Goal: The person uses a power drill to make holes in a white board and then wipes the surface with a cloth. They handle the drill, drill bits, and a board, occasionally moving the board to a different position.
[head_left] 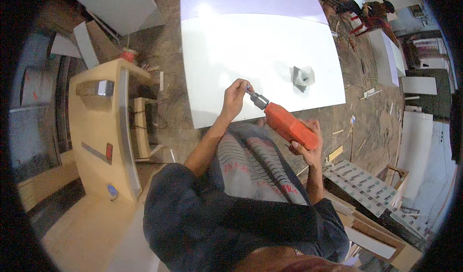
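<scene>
My right hand (311, 145) is wrapped round the back end of a red power drill (289, 125). Its black and metal chuck (259, 100) points up and to the left. At the tip of the chuck, the fingers of my left hand (235, 97) are pinched together. Something small and bluish shows there, too small to name. Under both hands lies the near edge of a large white panel (251, 45). A crumpled, open plastic bag (303, 77) stands on the panel, to the right of the drill.
A yellowish wooden cabinet (99, 137) with a tape measure-like metal item stands at left. Wood scraps and a yellow offcut (335, 153) litter the floor (359, 113) at right. Printed boards (359, 185) are stacked at lower right, and white panels (415, 137) lean near the right wall.
</scene>
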Motion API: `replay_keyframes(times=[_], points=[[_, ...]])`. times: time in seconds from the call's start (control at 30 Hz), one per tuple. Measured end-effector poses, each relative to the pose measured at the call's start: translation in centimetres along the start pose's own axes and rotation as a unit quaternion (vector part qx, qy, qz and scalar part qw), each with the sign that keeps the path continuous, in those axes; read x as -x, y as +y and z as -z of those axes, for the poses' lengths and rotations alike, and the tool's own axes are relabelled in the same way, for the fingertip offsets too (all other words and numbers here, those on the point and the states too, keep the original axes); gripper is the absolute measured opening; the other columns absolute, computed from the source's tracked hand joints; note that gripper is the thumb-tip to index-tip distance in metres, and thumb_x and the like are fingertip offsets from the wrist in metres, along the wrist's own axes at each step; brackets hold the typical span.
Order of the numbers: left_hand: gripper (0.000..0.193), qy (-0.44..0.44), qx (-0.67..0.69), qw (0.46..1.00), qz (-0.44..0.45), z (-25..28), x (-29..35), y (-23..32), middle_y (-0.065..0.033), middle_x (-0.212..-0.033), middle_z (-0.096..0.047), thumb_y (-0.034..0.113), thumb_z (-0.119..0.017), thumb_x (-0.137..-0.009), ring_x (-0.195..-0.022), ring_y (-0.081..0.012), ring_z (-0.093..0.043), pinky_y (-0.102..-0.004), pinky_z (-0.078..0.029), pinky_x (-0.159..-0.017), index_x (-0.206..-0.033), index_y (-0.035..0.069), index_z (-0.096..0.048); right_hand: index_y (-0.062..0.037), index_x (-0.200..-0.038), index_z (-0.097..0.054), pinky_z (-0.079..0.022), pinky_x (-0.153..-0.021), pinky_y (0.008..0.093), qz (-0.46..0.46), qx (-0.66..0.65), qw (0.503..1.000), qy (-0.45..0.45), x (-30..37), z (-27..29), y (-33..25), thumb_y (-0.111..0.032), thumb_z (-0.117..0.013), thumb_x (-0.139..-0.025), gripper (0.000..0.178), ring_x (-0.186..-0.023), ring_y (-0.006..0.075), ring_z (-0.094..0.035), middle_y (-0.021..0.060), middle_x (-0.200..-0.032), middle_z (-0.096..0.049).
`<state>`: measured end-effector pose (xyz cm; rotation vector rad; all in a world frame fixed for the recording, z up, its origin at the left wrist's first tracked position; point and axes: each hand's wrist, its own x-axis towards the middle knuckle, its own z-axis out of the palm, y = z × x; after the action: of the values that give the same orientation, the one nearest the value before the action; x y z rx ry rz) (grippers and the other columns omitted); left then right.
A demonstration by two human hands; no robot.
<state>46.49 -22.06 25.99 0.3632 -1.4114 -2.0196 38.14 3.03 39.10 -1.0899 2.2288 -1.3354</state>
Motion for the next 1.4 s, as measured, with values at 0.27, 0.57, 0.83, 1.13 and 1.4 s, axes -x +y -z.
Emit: replay_keyframes(times=[0.27,0.57,0.83,1.13,1.4], points=[[0.025,0.029,0.006,1.0,-0.004,5.6,1.1,2.3,-0.0052,-0.077,-0.059,0.018,-0.042,-0.1,-0.075,-0.0116,-0.058,-0.0269,-0.048,-0.073,-0.087,-0.001,-0.054,-0.0013,-0.111,-0.061,-0.043,-0.081,0.0383,0.029,0.071,0.996,-0.048,-2.6,-2.4,-3.4,-0.039,-0.077,-0.063,0.063,-0.091,0.0259,-0.05,0.0099,-0.095,-0.047],[0.027,0.03,-0.125,0.992,-0.02,4.1,-1.2,2.7,-0.0044,-0.068,-0.06,0.02,-0.045,-0.099,-0.068,-0.0101,-0.058,-0.0252,-0.048,-0.068,-0.088,-0.001,-0.057,-0.0001,-0.11,-0.061,-0.042,-0.083,0.0371,0.04,0.026,0.998,-0.042,-5.2,-0.7,-2.5,-0.036,-0.076,-0.061,0.062,-0.091,0.0237,-0.049,0.0094,-0.094,-0.047],[0.029,0.037,-0.12,0.992,0.008,1.6,-2.5,1.3,-0.0038,-0.071,-0.058,0.024,-0.044,-0.1,-0.069,-0.0106,-0.058,-0.0267,-0.05,-0.068,-0.089,0.0,-0.055,-0.001,-0.11,-0.062,-0.043,-0.083,0.0361,0.036,-0.006,0.999,-0.038,-6.2,1.2,0.0,-0.032,-0.076,-0.06,0.061,-0.091,0.0237,-0.05,0.0095,-0.093,-0.048],[0.026,0.078,-0.135,0.988,0.005,0.1,-3.7,1.0,-0.004,-0.072,-0.057,0.019,-0.043,-0.099,-0.067,-0.0102,-0.057,-0.0263,-0.05,-0.065,-0.085,-0.001,-0.055,-0.0017,-0.112,-0.061,-0.043,-0.083,0.036,0.031,-0.008,0.998,-0.051,-6.9,2.7,1.6,-0.029,-0.076,-0.059,0.061,-0.091,0.024,-0.05,0.0098,-0.095,-0.047],[0.028,0.066,-0.184,0.98,-0.034,-1.1,-3.7,1.0,-0.0054,-0.064,-0.057,0.018,-0.044,-0.098,-0.061,-0.0103,-0.057,-0.0254,-0.048,-0.06,-0.083,-0.002,-0.056,-0.0011,-0.112,-0.06,-0.041,-0.085,0.0368,0.052,-0.031,0.997,-0.055,-7.1,3.9,2.7,-0.031,-0.076,-0.062,0.06,-0.093,0.0251,-0.05,0.0104,-0.096,-0.048]])
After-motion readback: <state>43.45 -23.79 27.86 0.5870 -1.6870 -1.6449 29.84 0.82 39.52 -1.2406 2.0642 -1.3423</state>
